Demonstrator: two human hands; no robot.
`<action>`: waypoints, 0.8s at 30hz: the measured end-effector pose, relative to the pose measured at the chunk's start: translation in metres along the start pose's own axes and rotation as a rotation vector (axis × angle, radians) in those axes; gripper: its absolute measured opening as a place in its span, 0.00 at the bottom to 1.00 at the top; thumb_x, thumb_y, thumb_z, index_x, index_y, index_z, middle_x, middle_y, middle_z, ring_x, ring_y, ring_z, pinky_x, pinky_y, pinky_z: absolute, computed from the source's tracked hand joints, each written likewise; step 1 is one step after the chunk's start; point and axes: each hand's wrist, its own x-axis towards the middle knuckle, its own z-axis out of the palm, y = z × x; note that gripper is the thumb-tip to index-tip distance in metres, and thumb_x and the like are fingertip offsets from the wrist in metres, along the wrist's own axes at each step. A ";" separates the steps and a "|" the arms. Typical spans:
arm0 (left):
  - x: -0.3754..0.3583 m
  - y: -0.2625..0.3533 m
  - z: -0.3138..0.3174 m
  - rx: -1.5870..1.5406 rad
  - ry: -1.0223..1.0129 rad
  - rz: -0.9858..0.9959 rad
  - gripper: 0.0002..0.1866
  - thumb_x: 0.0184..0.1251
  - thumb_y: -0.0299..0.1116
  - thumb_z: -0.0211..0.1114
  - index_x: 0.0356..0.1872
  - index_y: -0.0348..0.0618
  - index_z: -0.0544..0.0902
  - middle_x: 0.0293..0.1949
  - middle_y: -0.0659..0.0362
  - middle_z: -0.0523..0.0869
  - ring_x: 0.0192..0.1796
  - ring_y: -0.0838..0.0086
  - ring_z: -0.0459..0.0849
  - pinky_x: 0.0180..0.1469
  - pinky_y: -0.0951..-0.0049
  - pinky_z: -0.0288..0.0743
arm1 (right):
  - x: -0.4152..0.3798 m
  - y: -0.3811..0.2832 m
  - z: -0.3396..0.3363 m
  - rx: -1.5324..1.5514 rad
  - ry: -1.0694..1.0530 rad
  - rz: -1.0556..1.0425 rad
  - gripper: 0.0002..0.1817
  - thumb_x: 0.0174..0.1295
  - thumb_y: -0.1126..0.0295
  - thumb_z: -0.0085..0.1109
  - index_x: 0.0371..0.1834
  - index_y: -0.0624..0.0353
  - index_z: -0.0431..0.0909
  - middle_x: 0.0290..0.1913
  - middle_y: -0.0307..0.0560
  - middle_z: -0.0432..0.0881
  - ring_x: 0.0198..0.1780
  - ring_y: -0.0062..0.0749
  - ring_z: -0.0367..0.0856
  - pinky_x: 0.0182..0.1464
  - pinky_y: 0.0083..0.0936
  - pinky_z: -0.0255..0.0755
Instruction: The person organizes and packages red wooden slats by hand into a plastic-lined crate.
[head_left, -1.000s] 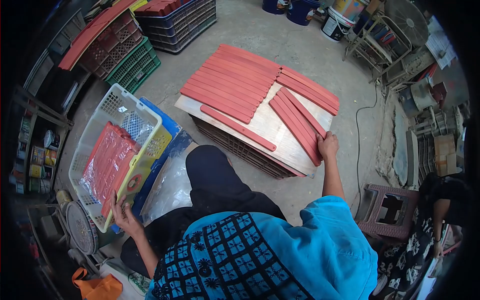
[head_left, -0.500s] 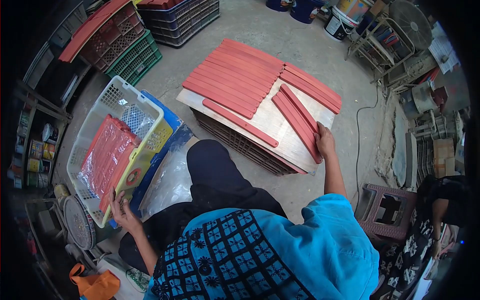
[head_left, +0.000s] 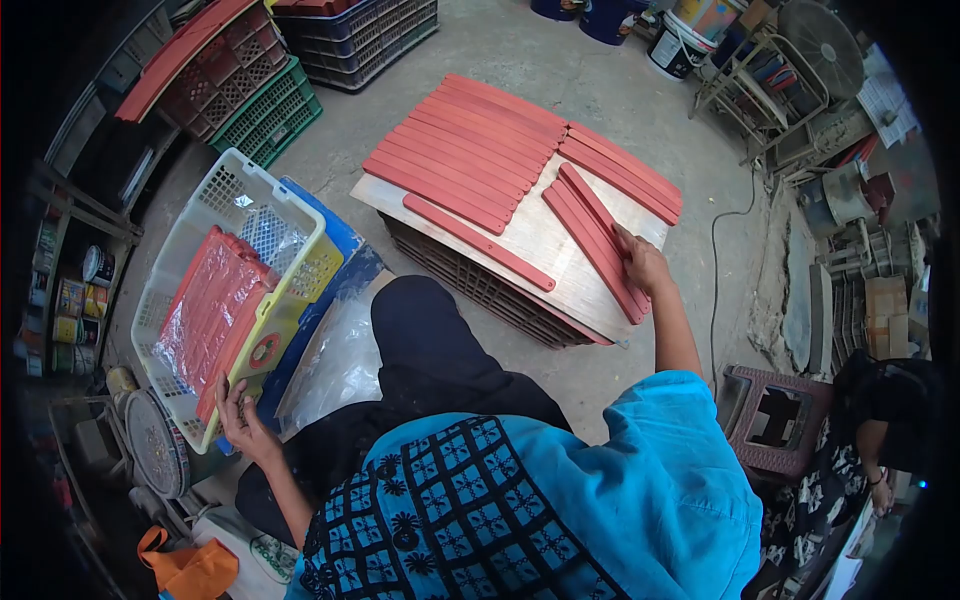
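A bare concrete floor (head_left: 590,85) spreads through a cluttered workshop, with stacked dark crates (head_left: 350,45) at the far left, a green crate (head_left: 265,110) nearer, and buckets (head_left: 605,25) and a fan (head_left: 820,45) at the far right. In the middle stands a low counter (head_left: 575,287), a pale board set on a dark slotted base. A wide row of red slats (head_left: 465,155) lies side by side across its far left part, a narrower row (head_left: 620,178) meets it on the far right, and a single slat (head_left: 480,243) lies along the near edge. Between these, a slanting group of loose slats (head_left: 588,240) lies at the right, where the right hand (head_left: 645,265) reaches over from the near side with its fingertips on them; I cannot tell whether that grip pinches a slat or only rests there. To the left, a pale yellow basket (head_left: 300,290) sits tilted, with a plastic-wrapped red bundle (head_left: 215,310) inside. The left hand (head_left: 245,425) is at the basket's near end, its grip spread, with fingers parted and lightly curved. A clear plastic sheet (head_left: 335,350) lies between the basket and the seated person's dark trousers (head_left: 430,340). A brown stool (head_left: 745,435) stands near on the right, just beside another person's arm (head_left: 872,450).
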 end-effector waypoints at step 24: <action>-0.002 -0.005 -0.001 0.004 0.000 -0.038 0.12 0.57 0.19 0.53 0.39 0.29 0.81 0.60 0.49 0.75 0.61 0.58 0.74 0.61 0.64 0.67 | -0.038 -0.039 0.003 0.223 0.150 0.032 0.35 0.52 0.75 0.52 0.68 0.54 0.61 0.47 0.61 0.75 0.52 0.52 0.73 0.58 0.39 0.68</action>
